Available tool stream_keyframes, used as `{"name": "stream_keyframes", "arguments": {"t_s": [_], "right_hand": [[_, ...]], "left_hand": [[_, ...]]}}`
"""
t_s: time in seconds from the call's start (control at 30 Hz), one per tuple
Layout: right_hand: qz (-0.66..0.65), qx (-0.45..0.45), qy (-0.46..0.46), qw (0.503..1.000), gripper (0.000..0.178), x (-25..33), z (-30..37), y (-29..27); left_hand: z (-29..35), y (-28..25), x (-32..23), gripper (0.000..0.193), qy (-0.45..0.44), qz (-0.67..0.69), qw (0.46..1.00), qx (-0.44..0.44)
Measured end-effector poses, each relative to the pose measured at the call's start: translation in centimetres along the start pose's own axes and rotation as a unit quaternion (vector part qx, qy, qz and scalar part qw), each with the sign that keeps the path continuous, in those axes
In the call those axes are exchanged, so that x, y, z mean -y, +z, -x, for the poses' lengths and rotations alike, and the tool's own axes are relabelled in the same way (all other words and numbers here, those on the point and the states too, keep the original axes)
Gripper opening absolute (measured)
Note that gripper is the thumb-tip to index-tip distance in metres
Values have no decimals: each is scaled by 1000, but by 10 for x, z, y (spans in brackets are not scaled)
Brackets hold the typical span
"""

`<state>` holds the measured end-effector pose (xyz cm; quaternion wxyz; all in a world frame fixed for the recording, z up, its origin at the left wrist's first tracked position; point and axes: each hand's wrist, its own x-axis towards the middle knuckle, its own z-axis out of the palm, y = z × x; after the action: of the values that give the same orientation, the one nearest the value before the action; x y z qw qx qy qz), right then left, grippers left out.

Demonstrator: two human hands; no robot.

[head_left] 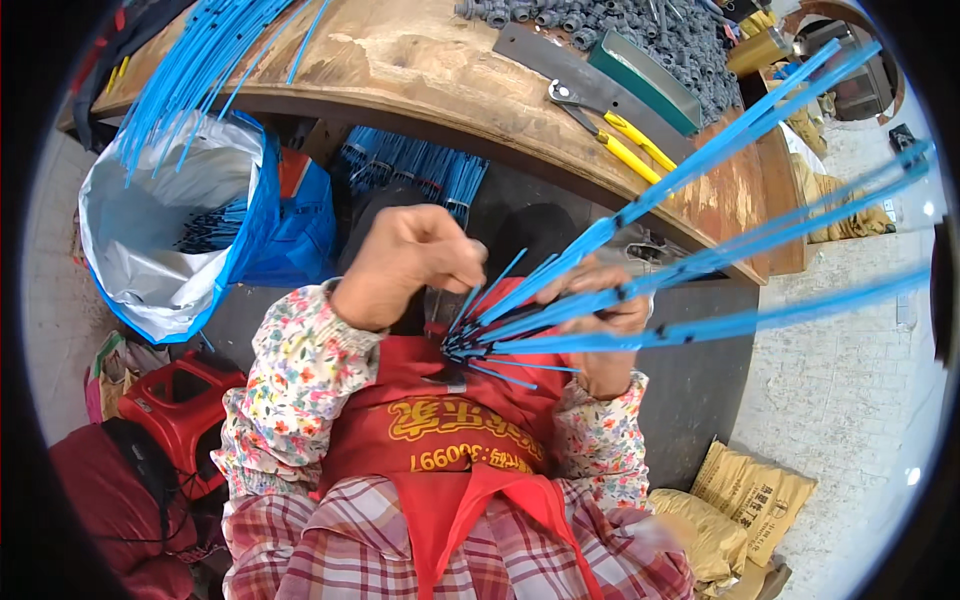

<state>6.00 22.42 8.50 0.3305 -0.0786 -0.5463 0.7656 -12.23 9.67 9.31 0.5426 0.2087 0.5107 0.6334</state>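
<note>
My right hand is closed round several bundles of long, thin blue strands with dark bands. These bundles fan out to the upper right, and their dark ends gather in front of my red apron. Some shorter strand ends stick out loosely around that point. To the left, my left hand is raised with thumb and fingers pinched together. One strand tip reaches close to its fingertips; whether anything is between them I cannot make out. The bundles partly hide my right hand's fingers.
Across the far side runs a wooden workbench, bearing more blue strands, yellow-handled pliers, a green tray and grey fittings. A blue-and-white bag and red stool stand left. Sacks lie at lower right.
</note>
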Motion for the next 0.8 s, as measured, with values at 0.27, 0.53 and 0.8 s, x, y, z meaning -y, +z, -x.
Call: {"name": "stream_keyframes", "arguments": {"t_s": [0.27,0.53,0.8], "right_hand": [[198,-175,-29,964,27,6,-21,49],[374,-126,-70,916,20,-7,-17,55],[321,-161,-32,933,25,-13,-18,62]], "left_hand": [[28,34,14,20,247,-177,951,-60],[34,44,35,38,324,-224,907,-149],[27,50,46,52,318,-187,921,-129]]}}
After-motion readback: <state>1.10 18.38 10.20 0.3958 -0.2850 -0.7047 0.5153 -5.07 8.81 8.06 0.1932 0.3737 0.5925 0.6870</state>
